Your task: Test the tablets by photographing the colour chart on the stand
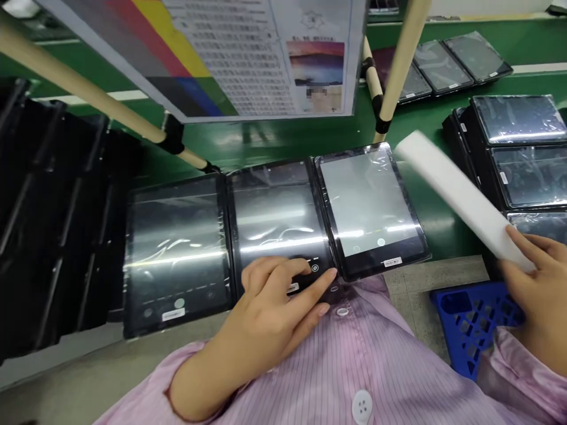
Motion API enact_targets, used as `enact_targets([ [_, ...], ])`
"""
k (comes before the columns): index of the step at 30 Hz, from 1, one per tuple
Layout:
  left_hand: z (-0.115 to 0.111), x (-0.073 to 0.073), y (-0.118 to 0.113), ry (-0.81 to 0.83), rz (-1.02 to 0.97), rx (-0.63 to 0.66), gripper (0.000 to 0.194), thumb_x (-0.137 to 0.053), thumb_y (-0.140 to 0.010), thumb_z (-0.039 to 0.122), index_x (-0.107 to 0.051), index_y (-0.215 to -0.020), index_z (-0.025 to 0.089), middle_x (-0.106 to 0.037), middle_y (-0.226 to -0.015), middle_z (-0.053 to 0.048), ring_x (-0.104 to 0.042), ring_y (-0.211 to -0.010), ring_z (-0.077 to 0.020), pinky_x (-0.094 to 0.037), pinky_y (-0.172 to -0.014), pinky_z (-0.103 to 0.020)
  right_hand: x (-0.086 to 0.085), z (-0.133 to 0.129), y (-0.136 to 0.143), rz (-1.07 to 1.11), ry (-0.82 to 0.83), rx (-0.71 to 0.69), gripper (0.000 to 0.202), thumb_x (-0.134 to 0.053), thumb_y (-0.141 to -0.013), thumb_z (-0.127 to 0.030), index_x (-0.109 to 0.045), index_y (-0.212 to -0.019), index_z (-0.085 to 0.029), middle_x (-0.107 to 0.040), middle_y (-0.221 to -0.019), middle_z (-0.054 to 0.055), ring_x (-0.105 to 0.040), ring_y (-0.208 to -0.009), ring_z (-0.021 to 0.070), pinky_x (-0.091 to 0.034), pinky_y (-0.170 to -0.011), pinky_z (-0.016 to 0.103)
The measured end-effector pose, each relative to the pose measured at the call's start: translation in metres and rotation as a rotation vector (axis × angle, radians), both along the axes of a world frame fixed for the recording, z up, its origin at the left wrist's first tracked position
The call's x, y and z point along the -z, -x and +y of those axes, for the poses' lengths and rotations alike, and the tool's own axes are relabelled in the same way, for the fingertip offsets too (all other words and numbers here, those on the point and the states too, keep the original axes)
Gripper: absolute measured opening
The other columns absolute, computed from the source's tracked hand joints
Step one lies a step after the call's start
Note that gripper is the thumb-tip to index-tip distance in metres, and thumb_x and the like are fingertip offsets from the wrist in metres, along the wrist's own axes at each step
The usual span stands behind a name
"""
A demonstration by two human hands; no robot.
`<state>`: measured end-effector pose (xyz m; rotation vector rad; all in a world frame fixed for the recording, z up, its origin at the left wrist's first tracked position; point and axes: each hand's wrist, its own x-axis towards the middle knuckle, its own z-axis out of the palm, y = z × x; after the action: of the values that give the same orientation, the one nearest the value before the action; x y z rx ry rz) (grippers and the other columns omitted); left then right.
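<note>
Three tablets under clear film lie side by side along the near edge of the green bench: a dark-screened left tablet [175, 230], a middle tablet [272, 206] and a right tablet [365, 189] with a pale grey screen. My left hand [270, 319] rests over the bottom edge of the middle tablet. Its fingers are apart, one bent onto the screen near a small round icon, others stretched toward the right tablet's corner. On the right, my right hand [538, 289] grips one end of a long white slab [460, 192], slightly blurred, which tilts up toward the bench.
A printed sheet [221, 53] hangs on beige pipes [403, 65] above the bench. Dark stacked tablets or cases [66, 200] stand at left. More tablets [525, 118] are stacked at right, and others [476, 56] lie behind. A blue plastic basket [473, 321] sits below at right.
</note>
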<state>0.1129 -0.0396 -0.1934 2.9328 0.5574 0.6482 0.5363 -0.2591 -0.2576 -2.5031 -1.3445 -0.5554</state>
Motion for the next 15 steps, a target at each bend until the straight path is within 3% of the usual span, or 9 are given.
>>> enact_targets([
  [2, -0.003, 0.004, 0.015, -0.004, 0.003, -0.057, 0.029, -0.058, -0.102, 0.024, -0.072, -0.128, 0.021, -0.061, -0.110, -0.013, -0.057, -0.098, -0.0283, -0.047, -0.083, -0.046, 0.016, 0.019, 0.020, 0.062, 0.039, 0.026, 0.052, -0.061, -0.094, -0.046, -0.076, -0.134, -0.018, -0.073, -0.120, 0.017, -0.072, -0.093, 0.0329, -0.060, -0.086, 0.049],
  [5, -0.008, 0.009, 0.032, -0.011, 0.023, -0.134, 0.030, -0.055, -0.105, 0.027, -0.072, -0.128, 0.021, -0.059, -0.112, -0.013, -0.055, -0.101, -0.0284, -0.046, -0.085, -0.046, 0.042, 0.047, 0.046, 0.199, 0.298, 0.036, 0.058, -0.055, -0.097, -0.052, -0.074, -0.139, -0.017, -0.070, -0.126, 0.021, -0.071, -0.101, 0.0397, -0.059, -0.081, 0.055],
  [7, -0.010, 0.014, 0.035, -0.020, 0.036, -0.179, 0.031, -0.053, -0.107, 0.029, -0.073, -0.129, 0.022, -0.058, -0.114, -0.014, -0.053, -0.105, -0.0292, -0.046, -0.086, -0.046, 0.049, 0.063, 0.057, 0.235, 0.206, 0.028, 0.060, -0.054, -0.098, -0.054, -0.074, -0.138, -0.013, -0.069, -0.128, 0.024, -0.069, -0.110, 0.0430, -0.058, -0.084, 0.058],
  [9, -0.012, 0.019, 0.033, -0.033, 0.028, -0.194, 0.033, -0.053, -0.107, 0.030, -0.074, -0.131, 0.023, -0.059, -0.115, -0.015, -0.051, -0.107, -0.0302, -0.045, -0.089, -0.047, 0.043, 0.076, 0.065, 0.250, -0.138, -0.050, 0.059, -0.053, -0.100, -0.053, -0.075, -0.136, -0.011, -0.070, -0.126, 0.023, -0.069, -0.115, 0.0394, -0.057, -0.094, 0.057],
  [11, -0.013, 0.024, 0.025, -0.048, 0.002, -0.189, 0.033, -0.056, -0.105, 0.030, -0.075, -0.132, 0.023, -0.060, -0.116, -0.015, -0.050, -0.107, -0.0307, -0.043, -0.092, -0.048, 0.024, 0.085, 0.075, 0.264, -0.391, -0.222, 0.052, -0.049, -0.104, -0.049, -0.076, -0.135, -0.017, -0.070, -0.128, 0.019, -0.068, -0.119, 0.0342, -0.055, -0.100, 0.053],
  [13, -0.014, 0.029, 0.019, -0.056, -0.003, -0.197, 0.032, -0.060, -0.104, 0.031, -0.076, -0.130, 0.023, -0.062, -0.116, -0.015, -0.050, -0.108, -0.0314, -0.041, -0.094, -0.049, 0.002, 0.089, 0.089, 0.244, -0.431, -0.408, 0.046, -0.044, -0.107, -0.047, -0.078, -0.132, -0.027, -0.068, -0.137, 0.013, -0.064, -0.126, 0.0326, -0.050, -0.105, 0.055],
  [15, -0.015, 0.032, 0.019, -0.054, 0.004, -0.215, 0.032, -0.060, -0.103, 0.032, -0.077, -0.129, 0.023, -0.064, -0.116, -0.016, -0.050, -0.110, -0.0327, -0.040, -0.095, -0.050, -0.015, 0.091, 0.103, 0.181, -0.393, -0.507, 0.044, -0.042, -0.109, -0.046, -0.081, -0.125, -0.033, -0.066, -0.143, 0.008, -0.060, -0.131, 0.0328, -0.045, -0.109, 0.058],
])
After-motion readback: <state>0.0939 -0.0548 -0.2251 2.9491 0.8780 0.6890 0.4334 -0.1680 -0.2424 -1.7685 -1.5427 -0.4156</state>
